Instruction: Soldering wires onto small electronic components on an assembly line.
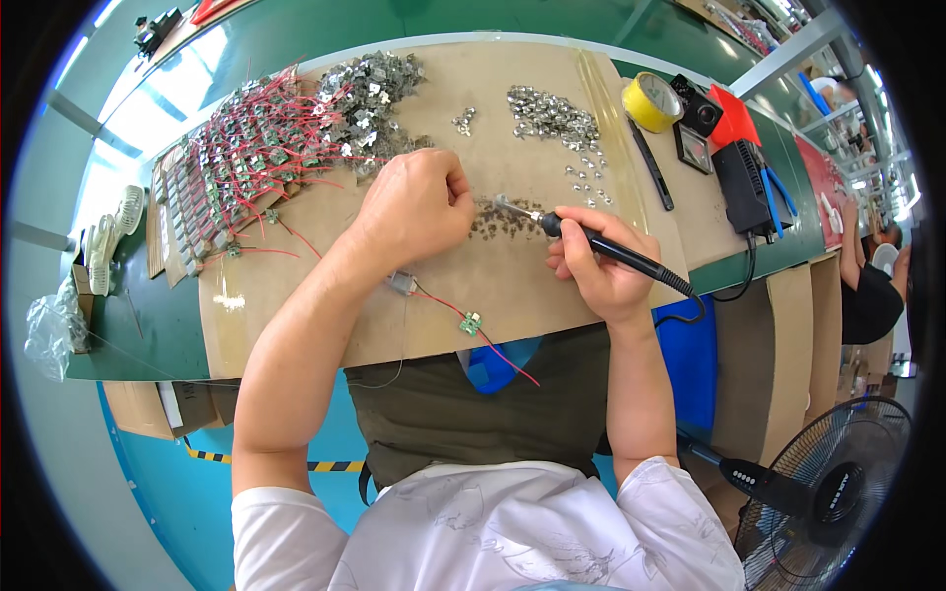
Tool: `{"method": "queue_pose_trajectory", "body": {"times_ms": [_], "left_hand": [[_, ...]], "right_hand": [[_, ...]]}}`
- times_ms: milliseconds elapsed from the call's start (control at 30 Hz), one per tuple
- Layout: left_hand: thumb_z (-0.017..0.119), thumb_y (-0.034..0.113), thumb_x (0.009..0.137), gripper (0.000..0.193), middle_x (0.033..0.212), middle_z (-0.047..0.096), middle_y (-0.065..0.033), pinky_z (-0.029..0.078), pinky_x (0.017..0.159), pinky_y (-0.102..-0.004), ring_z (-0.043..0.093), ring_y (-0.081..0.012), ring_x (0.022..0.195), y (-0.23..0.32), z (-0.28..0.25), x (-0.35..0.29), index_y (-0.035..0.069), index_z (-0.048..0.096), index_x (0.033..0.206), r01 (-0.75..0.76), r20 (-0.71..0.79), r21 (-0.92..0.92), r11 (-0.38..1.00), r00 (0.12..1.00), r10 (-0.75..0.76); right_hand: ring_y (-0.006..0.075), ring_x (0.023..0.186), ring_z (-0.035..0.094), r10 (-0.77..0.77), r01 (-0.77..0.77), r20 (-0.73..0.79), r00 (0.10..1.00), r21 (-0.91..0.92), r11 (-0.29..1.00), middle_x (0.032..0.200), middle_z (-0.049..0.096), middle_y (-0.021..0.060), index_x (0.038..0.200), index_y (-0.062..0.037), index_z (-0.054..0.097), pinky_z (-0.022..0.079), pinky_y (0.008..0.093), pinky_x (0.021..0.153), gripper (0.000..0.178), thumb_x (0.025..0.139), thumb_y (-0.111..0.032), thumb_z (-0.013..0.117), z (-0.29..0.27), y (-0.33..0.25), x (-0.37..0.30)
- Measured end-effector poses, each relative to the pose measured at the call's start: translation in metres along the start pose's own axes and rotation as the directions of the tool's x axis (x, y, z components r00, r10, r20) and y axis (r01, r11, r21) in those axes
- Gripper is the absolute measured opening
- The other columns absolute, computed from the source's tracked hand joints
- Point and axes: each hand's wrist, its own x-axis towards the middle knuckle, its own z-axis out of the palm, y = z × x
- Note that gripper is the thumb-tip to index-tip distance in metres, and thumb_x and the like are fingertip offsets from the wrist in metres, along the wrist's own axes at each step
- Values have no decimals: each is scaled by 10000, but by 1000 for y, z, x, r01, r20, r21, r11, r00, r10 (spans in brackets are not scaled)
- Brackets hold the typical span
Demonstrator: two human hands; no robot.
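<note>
Cardboard-covered bench (552, 295) over green floor; right hand (601, 271) grips soldering iron (591, 241), left hand (419, 207) fisted.

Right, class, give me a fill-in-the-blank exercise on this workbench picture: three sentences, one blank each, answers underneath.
1. The right hand holds a black-handled soldering ____.
2. The left hand rests as a closed ____ on the brown cardboard sheet.
3. The roll of tape at the far right of the bench is ____ in colour.

Missing words: iron; fist; yellow
</note>
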Motion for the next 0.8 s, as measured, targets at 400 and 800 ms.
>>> {"method": "queue_pose_trajectory", "body": {"times_ms": [400,800], "left_hand": [[674,100,781,115,850,724,-212,578,799,-494,717,-404,844,-1,1,0,-10,706,777,-12,20,25,1000,1000,12],[699,145,793,176,789,749,-199,605,765,-427,759,-339,772,-5,-7,1,-22,743,821,77,42,-95,993,996,-73]], "right_hand": [[120,579,712,26,-26,1,1000,-20,999,719,738,90,1101,57,763,598,257,566,162,981,-21,688,0,-1,1],[97,557,645,-37,36,19,999,40,999,790,765,107,1247,60,698,559,252,549,232,1052,-37,617,-9,-16,-7]]}}
